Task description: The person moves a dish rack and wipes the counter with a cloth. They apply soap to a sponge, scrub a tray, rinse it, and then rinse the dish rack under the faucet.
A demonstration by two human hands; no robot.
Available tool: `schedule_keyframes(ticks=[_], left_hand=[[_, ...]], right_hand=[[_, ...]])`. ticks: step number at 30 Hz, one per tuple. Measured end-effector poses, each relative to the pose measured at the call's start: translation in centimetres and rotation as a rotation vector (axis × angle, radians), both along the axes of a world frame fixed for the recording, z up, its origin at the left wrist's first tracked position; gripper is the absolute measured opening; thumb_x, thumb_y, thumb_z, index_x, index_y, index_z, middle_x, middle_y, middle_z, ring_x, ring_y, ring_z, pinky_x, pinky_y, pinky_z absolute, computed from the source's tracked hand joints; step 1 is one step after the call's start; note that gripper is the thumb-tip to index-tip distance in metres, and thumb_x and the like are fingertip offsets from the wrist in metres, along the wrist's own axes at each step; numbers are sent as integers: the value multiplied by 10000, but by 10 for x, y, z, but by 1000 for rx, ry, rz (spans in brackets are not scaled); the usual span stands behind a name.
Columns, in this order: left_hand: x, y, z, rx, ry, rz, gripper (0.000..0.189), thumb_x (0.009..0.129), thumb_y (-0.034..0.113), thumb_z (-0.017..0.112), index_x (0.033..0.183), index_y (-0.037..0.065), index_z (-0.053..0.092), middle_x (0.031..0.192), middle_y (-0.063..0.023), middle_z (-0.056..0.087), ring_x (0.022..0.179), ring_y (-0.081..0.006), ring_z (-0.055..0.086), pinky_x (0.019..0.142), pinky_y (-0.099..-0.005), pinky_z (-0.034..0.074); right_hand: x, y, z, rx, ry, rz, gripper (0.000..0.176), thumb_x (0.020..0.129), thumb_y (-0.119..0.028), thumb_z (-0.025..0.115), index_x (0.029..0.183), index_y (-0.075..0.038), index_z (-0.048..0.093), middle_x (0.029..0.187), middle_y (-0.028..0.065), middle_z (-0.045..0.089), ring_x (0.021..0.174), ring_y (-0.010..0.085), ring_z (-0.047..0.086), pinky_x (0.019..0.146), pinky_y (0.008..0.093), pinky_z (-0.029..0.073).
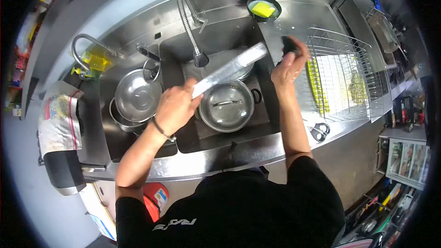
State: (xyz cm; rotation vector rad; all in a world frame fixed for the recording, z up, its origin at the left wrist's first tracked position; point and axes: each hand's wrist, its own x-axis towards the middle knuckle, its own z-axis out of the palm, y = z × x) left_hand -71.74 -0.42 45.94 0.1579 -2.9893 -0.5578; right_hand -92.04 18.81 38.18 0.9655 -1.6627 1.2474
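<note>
My left hand [177, 104] is closed around the near end of a long, flat, shiny piece [232, 69], tilted up to the right over the sink; blur hides its exact kind. Below it, a lidded pot [227, 105] sits in the right basin. To the right, my right hand [290, 68] is raised above the counter near the dish rack. Its fingers are bent around a dark, pad-like thing [288, 46], apart from the shiny piece. A flexible-hose faucet [198, 55] hangs just beyond the shiny piece.
Metal bowls and a pot [138, 94] fill part of the left basin [112, 142]. A black bowl [250, 7] holds a yellow sponge [263, 9] at the back. On the right are a wire dish rack [340, 34] and scissors [319, 132]; a towel [59, 119] hangs left.
</note>
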Motion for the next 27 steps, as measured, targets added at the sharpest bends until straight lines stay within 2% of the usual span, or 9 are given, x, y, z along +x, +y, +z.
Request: schedule_keyframes(ticks=[2,4,7,9,13,17,21,23,27], left_hand=[[-2,-1,19,147,22,13,244,799,155,626,864,6,443,594,-184,529,560,-374,552,477,-390,390],[-6,5,37,215,-92,93,256,797,157,633,883,1,449,615,-178,478,539,-278,486,513,-350,387],[-9,13,29,230,-51,65,255,798,152,632,898,3,451,586,-149,450,499,-222,440,486,-325,367],[-3,19,24,234,24,14,253,799,146,630,906,6,449,537,-118,439,450,-207,429,442,-321,349],[19,18,20,375,164,116,230,797,82,627,964,10,486,642,-5,492,559,-62,424,478,-243,341],[19,20,16,731,330,238,192,833,23,578,1000,18,485,780,35,516,660,-21,419,571,-178,354],[45,16,1,690,348,338,199,832,44,591,1001,24,490,812,34,542,693,-24,457,598,-176,367],[63,20,1,734,363,342,246,827,53,604,1044,23,492,876,11,576,777,-50,502,684,-193,400],[104,22,-7,813,392,363,352,804,49,635,1118,5,484,973,-10,592,878,-75,525,790,-214,404]], right_hand=[[0,-7,-13,-376,-358,-240,337,931,-272,413,1130,1,403,971,126,527,765,195,526,633,282,422],[26,-28,-26,-531,-868,117,348,953,-305,376,1165,-29,381,1162,101,453,831,116,473,667,247,413],[86,-94,-19,-577,-682,365,527,963,-367,250,1369,-31,236,1395,148,269,1226,266,344,1010,395,266],[100,-95,-29,-167,-605,233,585,944,-442,197,1385,-60,228,1448,215,127,1342,335,141,1072,476,104],[58,-131,-164,-575,-1104,427,591,960,-430,200,1401,-38,174,1489,90,47,1365,220,51,1101,338,43],[158,-127,-27,-203,-972,417,565,955,-422,201,1412,-91,166,1489,99,30,1371,261,24,1099,400,12],[139,-132,-90,-162,-812,331,569,956,-404,226,1406,-60,171,1464,119,167,1365,222,99,1104,375,63],[86,-151,-170,-1067,-1163,763,593,952,-433,255,1386,-30,219,1442,108,234,1329,198,210,1093,340,138],[-13,-98,-179,-540,-1683,578,580,912,-498,393,1158,12,517,1122,102,552,1038,181,504,906,310,392]])
